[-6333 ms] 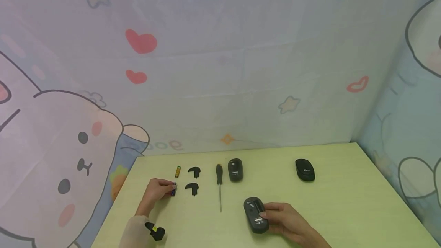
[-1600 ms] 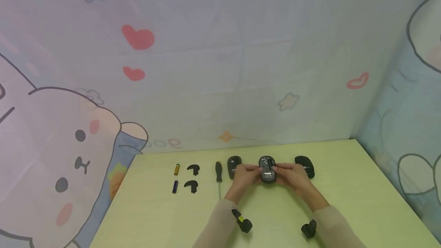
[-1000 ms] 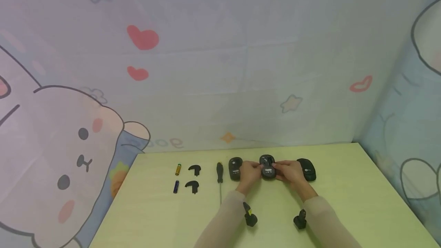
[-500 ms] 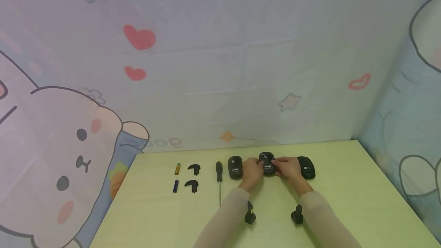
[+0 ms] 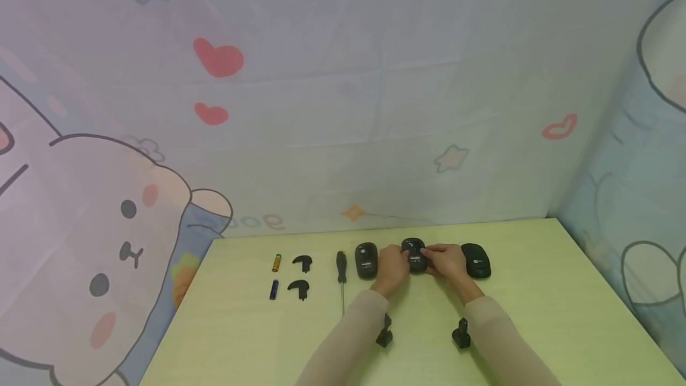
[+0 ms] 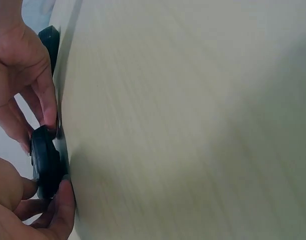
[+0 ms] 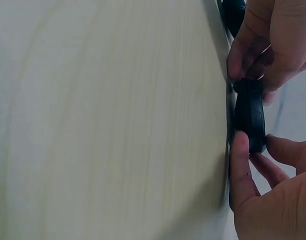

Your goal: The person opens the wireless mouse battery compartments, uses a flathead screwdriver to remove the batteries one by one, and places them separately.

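Note:
Both hands pinch one dark computer mouse (image 5: 414, 252), which lies underside up at the far part of the table, a pale label facing up. My left hand (image 5: 393, 268) grips its left side, thumb on the upper face. From the right side, my right hand (image 5: 450, 264) pinches it near the long slot in the underside. Seen edge-on in the left wrist view, the mouse (image 6: 45, 162) sits between the fingertips of both hands, right at the tabletop. A second upturned mouse (image 5: 367, 261) lies just left of my left hand.
A black mouse-shaped piece (image 5: 476, 261) with a small logo lies right of my right hand. To the left are a screwdriver (image 5: 341, 267), two black hook-shaped pieces (image 5: 302, 263), a gold battery (image 5: 276, 263) and a blue battery (image 5: 274, 289). A printed cloth (image 5: 332, 106) hangs behind the table.
My left hand has let go of the blue battery and moved right to the mouse. My right hand has carried the mouse to the far row. The last half second shows almost no movement.

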Demonstrator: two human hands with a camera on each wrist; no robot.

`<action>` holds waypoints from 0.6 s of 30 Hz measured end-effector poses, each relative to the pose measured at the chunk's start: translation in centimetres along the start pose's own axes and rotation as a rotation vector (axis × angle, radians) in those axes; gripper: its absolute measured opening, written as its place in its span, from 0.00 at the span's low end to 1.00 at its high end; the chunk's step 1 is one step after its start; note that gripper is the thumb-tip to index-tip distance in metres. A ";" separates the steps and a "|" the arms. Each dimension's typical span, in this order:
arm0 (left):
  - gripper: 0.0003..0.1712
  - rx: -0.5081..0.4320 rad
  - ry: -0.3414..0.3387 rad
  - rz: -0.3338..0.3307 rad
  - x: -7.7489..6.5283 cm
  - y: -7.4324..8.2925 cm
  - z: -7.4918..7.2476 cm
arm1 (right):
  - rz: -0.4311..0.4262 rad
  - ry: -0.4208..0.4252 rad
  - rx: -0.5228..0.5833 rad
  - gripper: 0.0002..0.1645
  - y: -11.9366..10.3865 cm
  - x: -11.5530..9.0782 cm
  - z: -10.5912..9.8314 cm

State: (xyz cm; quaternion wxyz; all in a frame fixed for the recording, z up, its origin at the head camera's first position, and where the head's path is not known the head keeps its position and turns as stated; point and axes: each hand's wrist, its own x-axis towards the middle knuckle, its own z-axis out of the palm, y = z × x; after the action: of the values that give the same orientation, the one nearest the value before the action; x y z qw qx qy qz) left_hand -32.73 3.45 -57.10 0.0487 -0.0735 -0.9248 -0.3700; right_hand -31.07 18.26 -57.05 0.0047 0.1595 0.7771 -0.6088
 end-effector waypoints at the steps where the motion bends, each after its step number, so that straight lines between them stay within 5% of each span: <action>1: 0.14 -0.003 -0.003 0.005 0.0 -0.1 -0.1 | 0.001 0.001 -0.003 0.23 0.0 0.0 0.0; 18: 0.12 -0.059 -0.070 0.107 -0.8 0.0 -2.6 | -0.017 -0.061 -0.065 0.24 -0.3 -0.7 -0.4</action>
State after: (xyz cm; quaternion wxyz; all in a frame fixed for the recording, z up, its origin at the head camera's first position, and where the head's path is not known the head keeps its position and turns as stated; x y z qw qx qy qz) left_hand -31.85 1.60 -55.32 0.0337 -0.1371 -0.9094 -0.3913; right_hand -30.45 18.42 -56.53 0.0282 0.1341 0.7972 -0.5880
